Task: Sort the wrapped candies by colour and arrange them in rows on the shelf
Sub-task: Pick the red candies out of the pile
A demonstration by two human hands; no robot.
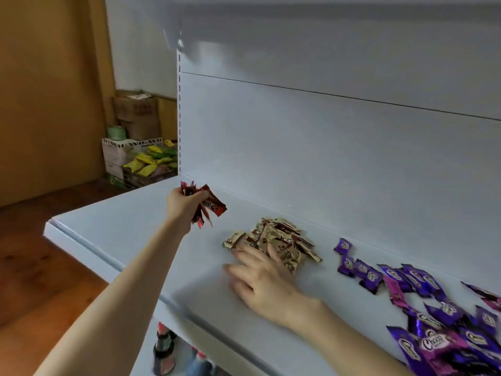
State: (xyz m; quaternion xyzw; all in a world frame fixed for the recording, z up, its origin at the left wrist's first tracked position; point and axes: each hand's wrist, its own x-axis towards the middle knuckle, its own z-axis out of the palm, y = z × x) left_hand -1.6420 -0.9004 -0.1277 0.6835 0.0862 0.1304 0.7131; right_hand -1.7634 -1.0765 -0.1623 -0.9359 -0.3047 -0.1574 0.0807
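My left hand is raised above the white shelf near its back left and grips a bunch of red wrapped candies. A heap of beige wrapped candies lies in the middle of the shelf by the back panel. My right hand lies flat on the shelf with straight fingers, the fingertips touching the front of the beige heap. Purple wrapped candies are scattered to the right, thickening into a pile at the lower right corner, with a few pink ones among them.
The shelf's grey back panel rises behind the candies. Cardboard boxes and a crate of yellow and green packets stand on the floor at the far left. A lower shelf with bottles shows beneath the front edge.
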